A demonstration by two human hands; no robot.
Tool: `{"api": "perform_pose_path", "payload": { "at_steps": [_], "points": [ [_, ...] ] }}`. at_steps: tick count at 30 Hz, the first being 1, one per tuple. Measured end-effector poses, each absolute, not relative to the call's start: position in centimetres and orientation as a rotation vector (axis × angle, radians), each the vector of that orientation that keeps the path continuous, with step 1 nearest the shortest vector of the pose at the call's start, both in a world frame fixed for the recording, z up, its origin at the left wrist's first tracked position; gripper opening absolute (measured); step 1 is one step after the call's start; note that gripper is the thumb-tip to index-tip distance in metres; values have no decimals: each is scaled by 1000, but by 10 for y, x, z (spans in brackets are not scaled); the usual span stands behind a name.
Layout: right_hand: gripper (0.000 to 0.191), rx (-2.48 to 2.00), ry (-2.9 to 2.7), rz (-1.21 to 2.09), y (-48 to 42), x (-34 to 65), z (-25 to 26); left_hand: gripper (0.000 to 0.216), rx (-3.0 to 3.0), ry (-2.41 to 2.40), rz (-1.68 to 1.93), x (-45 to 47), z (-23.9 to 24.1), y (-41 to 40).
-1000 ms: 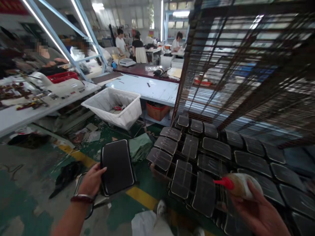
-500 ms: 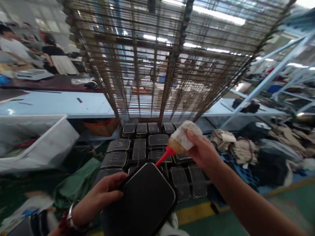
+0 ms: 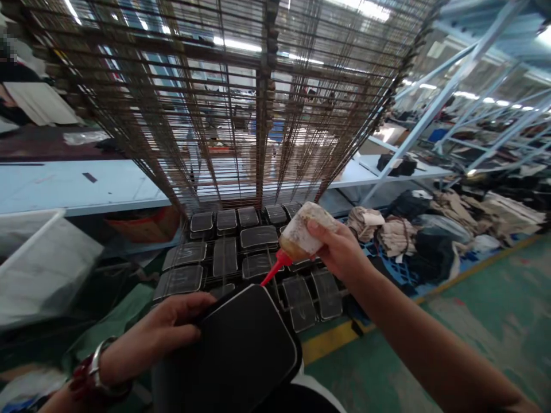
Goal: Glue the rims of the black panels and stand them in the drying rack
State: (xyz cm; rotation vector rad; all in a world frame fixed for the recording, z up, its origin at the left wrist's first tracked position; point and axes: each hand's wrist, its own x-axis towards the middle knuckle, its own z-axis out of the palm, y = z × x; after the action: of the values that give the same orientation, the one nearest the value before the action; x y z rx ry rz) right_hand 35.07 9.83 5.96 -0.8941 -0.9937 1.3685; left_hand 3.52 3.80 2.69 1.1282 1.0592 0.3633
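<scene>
My left hand point(image 3: 166, 327) grips the left edge of a black rounded rectangular panel point(image 3: 245, 350) with a thin pale line along its rim. Its thumb lies toward the top face, and what is under the panel is hidden. My right hand point(image 3: 340, 246) is wrapped round a stained whitish squeeze bottle point(image 3: 303, 229) with amber contents. The bottle tilts down to the left, and its red nozzle point(image 3: 275, 267) reaches the panel's far corner. Beyond the panel, many similar dark rounded pieces point(image 3: 259, 236) lie in rows on a wire rack.
A tall rusty wire-mesh rack point(image 3: 262, 103) leans up ahead. Behind it runs a pale blue table point(image 3: 120, 183). To the left stands a white bin point(image 3: 38, 264); to the right, bundled beige pieces point(image 3: 398, 232) lie on a blue pallet point(image 3: 390, 264). Blue metal posts point(image 3: 447, 86) rise at right.
The view has turned to the right, so the surroundings sit further left. Both hands keep their hold on the panel and bottle, and the nozzle tip stays by the panel's far corner.
</scene>
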Motion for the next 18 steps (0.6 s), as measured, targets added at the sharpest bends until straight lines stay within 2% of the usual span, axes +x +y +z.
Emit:
{"api": "perform_pose_path", "payload": {
  "at_steps": [5,18],
  "points": [
    [41,-930,-970,1359,98,348,55,37,1102,1104,348,33,29,37],
    [37,-940,-1001,1373,96,345,46,39,1126,1030,352,27,27,37]
  ]
}}
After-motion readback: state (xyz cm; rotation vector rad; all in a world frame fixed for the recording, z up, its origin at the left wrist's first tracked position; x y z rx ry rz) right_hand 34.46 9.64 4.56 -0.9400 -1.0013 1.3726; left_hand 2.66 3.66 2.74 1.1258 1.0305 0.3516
